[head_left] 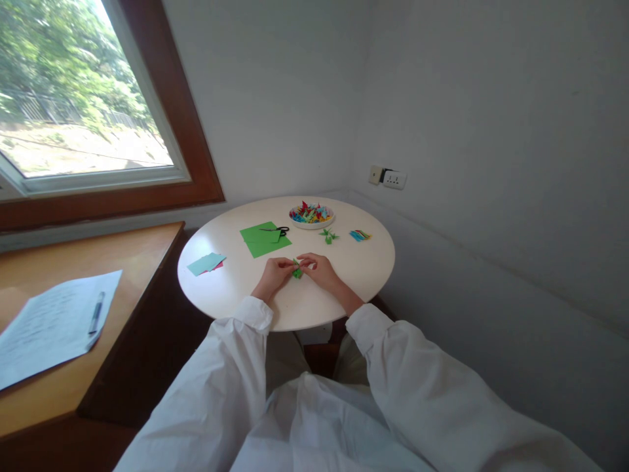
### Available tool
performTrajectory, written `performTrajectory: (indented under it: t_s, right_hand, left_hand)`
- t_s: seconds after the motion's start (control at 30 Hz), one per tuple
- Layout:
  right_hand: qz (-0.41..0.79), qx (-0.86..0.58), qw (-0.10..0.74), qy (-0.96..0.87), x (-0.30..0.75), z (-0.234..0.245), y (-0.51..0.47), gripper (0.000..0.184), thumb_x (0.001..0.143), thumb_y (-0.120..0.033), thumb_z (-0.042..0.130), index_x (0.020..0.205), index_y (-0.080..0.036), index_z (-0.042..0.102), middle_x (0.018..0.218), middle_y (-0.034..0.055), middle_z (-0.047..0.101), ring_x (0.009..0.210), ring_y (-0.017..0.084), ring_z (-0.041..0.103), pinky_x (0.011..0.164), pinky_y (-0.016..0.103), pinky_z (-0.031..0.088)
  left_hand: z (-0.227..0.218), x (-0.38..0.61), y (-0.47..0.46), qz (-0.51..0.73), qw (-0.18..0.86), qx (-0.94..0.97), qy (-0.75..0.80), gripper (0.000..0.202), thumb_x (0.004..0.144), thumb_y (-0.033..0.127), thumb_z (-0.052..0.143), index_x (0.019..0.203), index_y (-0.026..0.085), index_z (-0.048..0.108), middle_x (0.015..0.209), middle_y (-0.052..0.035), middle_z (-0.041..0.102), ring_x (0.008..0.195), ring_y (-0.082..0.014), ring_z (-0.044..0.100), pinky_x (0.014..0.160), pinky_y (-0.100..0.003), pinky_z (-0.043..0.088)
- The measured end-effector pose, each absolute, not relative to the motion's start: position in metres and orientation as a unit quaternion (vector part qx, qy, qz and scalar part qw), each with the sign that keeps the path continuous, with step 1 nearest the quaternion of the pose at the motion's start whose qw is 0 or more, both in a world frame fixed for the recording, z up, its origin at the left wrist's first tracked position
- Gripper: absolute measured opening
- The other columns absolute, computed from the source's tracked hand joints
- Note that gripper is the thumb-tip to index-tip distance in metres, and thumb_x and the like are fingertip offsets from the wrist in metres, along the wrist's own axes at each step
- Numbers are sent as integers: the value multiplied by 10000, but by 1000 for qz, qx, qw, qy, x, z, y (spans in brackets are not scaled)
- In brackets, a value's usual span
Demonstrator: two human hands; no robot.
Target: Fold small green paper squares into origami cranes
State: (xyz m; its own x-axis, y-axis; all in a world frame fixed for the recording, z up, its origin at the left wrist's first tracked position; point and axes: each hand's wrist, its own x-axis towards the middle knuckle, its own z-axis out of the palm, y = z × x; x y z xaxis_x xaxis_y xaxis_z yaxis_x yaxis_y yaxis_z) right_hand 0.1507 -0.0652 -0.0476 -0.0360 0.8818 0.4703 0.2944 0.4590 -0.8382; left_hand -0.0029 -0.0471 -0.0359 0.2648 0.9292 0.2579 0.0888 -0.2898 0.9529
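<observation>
A small folded piece of green paper point(297, 271) is between the two hands, just above or on the near half of the round white worktop point(354, 275); which of the two, I cannot tell. It is bright green, narrow and pointed towards the top, with creased layers and a wider lower part; finer folds are too small to make out.

The left hand point(278, 273) has its grip nearly closed, thumb and forefinger pinching the paper's left edge. The right hand point(317, 267) comes in from the other side, fingers bent, its grip drawn together on the paper's upper right; the gap between its fingertips is too small to judge.

Beyond the hands, green folded pieces point(329, 237) lie near a white bowl point(313, 227) full of multicoloured folded paper. Coloured strips point(360, 235) lie to the right. Left of these, black-handled scissors point(283, 231) rest on green sheets point(260, 248), and pale blue slips point(205, 263) overlap a pinkish-red one.
</observation>
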Motion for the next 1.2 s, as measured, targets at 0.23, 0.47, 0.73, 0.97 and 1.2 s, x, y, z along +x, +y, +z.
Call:
performTrajectory:
  t_s: [0.23,0.47,0.73,0.97,1.2]
  right_hand:
    - [290,-431,549,-655,152,-49,-65,234,654,-127,635,881,-170,668,754,38,694,703,148,644,657,265,490]
    - [305,-421,556,-648,153,-50,-63,234,642,-187,660,876,-164,657,727,31,682,691,152,638,675,285,510]
    - [315,-421,558,-642,153,-54,-60,226,653,-162,646,877,-149,668,768,59,696,705,159,649,670,288,519]
    - [311,-418,553,-650,153,-53,-61,242,659,-141,634,895,-167,676,761,46,702,708,155,652,661,274,515]
    - [307,-427,543,-654,152,-49,-65,250,659,-147,643,907,-167,670,739,44,706,689,157,658,650,279,514]
  left_hand:
    - [-33,-2,-48,467,448,658,384,208,547,335,730,567,136,671,544,-22,628,517,-120,493,528,-254,344]
    - [-35,-3,-47,468,451,659,378,197,571,332,716,577,139,674,566,-29,647,530,-128,515,541,-256,365]
    - [-37,-3,-46,472,451,655,381,209,572,330,718,590,125,679,561,-30,645,521,-115,502,519,-243,346]
    - [-35,-2,-47,468,448,657,386,177,581,301,713,576,126,689,531,-23,640,502,-108,486,521,-243,348]
    - [-31,0,-50,464,452,662,377,144,583,272,697,596,130,712,564,-38,668,523,-124,512,549,-255,373]
